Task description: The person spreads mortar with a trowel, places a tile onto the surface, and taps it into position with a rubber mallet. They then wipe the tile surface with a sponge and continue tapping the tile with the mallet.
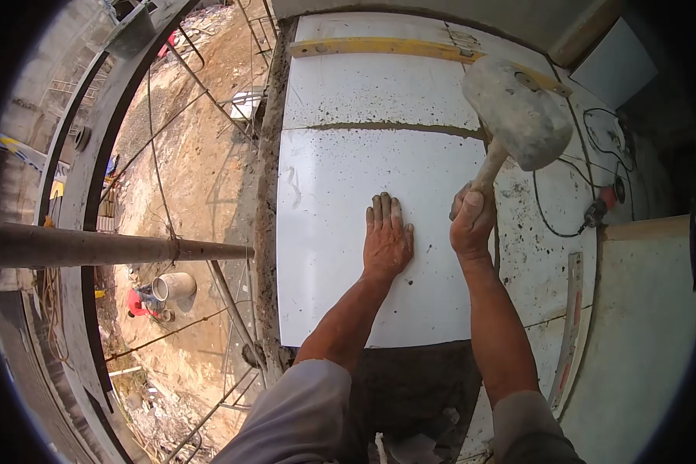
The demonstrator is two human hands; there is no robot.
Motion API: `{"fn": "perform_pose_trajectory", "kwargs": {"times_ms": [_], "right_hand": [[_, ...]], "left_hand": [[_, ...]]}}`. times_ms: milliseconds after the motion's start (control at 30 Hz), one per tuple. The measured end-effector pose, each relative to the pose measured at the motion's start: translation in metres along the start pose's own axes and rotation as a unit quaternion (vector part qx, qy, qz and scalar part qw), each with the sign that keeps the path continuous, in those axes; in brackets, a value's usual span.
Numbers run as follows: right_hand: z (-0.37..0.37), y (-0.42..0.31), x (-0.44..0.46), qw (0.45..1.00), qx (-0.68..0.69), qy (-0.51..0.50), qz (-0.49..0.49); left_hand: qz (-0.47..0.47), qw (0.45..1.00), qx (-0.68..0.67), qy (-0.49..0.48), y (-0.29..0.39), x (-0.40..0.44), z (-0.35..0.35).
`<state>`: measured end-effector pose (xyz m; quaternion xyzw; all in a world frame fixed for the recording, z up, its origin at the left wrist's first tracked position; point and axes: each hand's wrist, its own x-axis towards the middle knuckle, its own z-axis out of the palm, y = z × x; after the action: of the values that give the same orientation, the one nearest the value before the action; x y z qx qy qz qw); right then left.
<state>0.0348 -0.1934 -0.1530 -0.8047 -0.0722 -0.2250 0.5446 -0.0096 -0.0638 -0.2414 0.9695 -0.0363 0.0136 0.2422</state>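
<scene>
My left hand lies flat, fingers stretched out, on a large white floor tile. In my right hand is a mallet with a big, dirty, pale head and a short handle; my fingers are wrapped round that handle. The mallet head is raised above the right side of the tiles and hides part of them. A mortar-filled gap parts this tile from another white tile beyond it, which is speckled with grit. Dark wet mortar shows along the near edge.
A yellow spirit level lies across the far tiles. At right are a corded power tool and a long metal straightedge. The floor's left edge drops to ground far below, past a scaffold pole. A person in red is down there beside a drum.
</scene>
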Motion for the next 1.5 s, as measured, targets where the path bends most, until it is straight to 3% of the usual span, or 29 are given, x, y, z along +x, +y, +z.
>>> {"fn": "perform_pose_trajectory", "kwargs": {"times_ms": [33,67,133,167,233,267,333,367,433,467,500,567,633,667,700,800,833,900,933,1000,1033,1100,1233,1300,1367,1433,1500], "right_hand": [[0.003,0.029,-0.014,0.984,-0.175,-0.033,-0.017],[0.001,0.041,-0.02,0.984,-0.174,-0.036,-0.019],[0.004,0.054,-0.021,0.956,-0.247,-0.129,0.09],[0.017,0.038,0.003,0.957,-0.242,-0.138,0.078],[0.015,-0.033,0.039,0.969,-0.038,-0.157,0.189],[0.014,-0.05,0.062,0.972,-0.034,-0.158,0.168],[0.023,-0.069,0.071,0.962,0.146,-0.163,0.161],[0.035,-0.061,0.066,0.959,0.151,-0.172,0.166],[0.063,-0.022,0.052,0.977,0.135,-0.16,0.029],[0.071,0.013,0.04,0.98,-0.039,-0.189,-0.037],[0.073,0.031,0.034,0.916,-0.244,-0.32,0.007],[0.086,0.037,0.044,0.879,-0.303,-0.365,0.041],[0.099,-0.024,0.082,0.934,-0.165,-0.314,0.036],[0.106,-0.031,0.091,0.961,-0.088,-0.261,-0.021],[0.103,-0.046,0.097,0.961,-0.09,-0.261,-0.025],[0.113,-0.066,0.106,0.97,0.134,-0.203,-0.018],[0.117,-0.048,0.095,0.969,0.136,-0.205,-0.018],[0.124,0.004,0.059,0.969,-0.039,-0.216,-0.112],[0.122,0.022,0.045,0.969,-0.039,-0.217,-0.111],[0.124,0.022,0.037,0.887,-0.286,-0.36,-0.03],[0.133,0.026,0.048,0.888,-0.282,-0.36,-0.037],[0.131,-0.031,0.068,0.933,-0.139,-0.33,0.029],[0.124,-0.055,0.076,0.97,-0.025,-0.241,-0.034],[0.122,-0.023,0.06,0.969,-0.035,-0.238,-0.051],[0.12,0.023,0.04,0.846,-0.339,-0.41,-0.035],[0.127,0.026,0.039,0.853,-0.337,-0.398,-0.038],[0.126,-0.022,0.057,0.908,-0.198,-0.367,0.045]], "left_hand": [[0.003,1.0,-0.005,0.003,-0.001,-0.002,0.001],[0.001,1.0,-0.011,0.003,0.0,-0.002,-0.002],[0.001,1.0,-0.02,0.0,0.0,-0.005,-0.001],[-0.005,1.0,-0.031,-0.001,-0.001,-0.001,-0.001],[-0.006,1.0,-0.025,-0.013,0.008,-0.015,-0.002],[-0.009,1.0,-0.024,-0.011,0.007,-0.004,-0.004],[-0.015,0.999,-0.03,0.002,0.0,-0.001,-0.004],[-0.026,0.999,-0.026,0.0,-0.002,-0.002,-0.004],[-0.02,0.999,-0.045,0.002,-0.001,0.0,-0.006],[-0.022,0.999,-0.044,0.001,-0.002,0.0,-0.005],[-0.024,0.999,-0.042,0.006,-0.002,0.0,-0.006],[-0.022,0.999,-0.028,-0.003,-0.002,0.0,-0.005],[-0.032,0.999,-0.027,0.023,-0.008,0.018,-0.01],[-0.031,0.999,-0.037,0.008,0.0,0.0,-0.007],[-0.031,0.999,-0.039,0.013,0.003,-0.001,-0.006],[-0.039,0.998,-0.055,0.012,-0.001,0.001,-0.006],[-0.042,0.998,-0.055,0.012,-0.003,0.001,-0.005],[-0.031,0.997,-0.06,0.028,-0.003,0.0,-0.003],[-0.032,0.997,-0.06,0.028,-0.002,-0.001,-0.002],[-0.038,0.997,-0.072,0.003,-0.003,0.002,-0.006],[-0.04,0.997,-0.068,0.01,-0.008,0.01,-0.008],[-0.04,0.998,-0.042,0.005,0.001,0.001,-0.013],[-0.041,0.996,-0.068,0.034,0.0,0.001,-0.007],[-0.046,0.997,-0.06,0.01,0.0,0.0,-0.011],[-0.05,0.997,-0.049,-0.012,0.005,0.0,-0.012],[-0.049,0.998,-0.049,-0.005,0.002,0.0,-0.009],[-0.055,0.998,-0.044,0.001,-0.005,0.011,-0.014]]}}
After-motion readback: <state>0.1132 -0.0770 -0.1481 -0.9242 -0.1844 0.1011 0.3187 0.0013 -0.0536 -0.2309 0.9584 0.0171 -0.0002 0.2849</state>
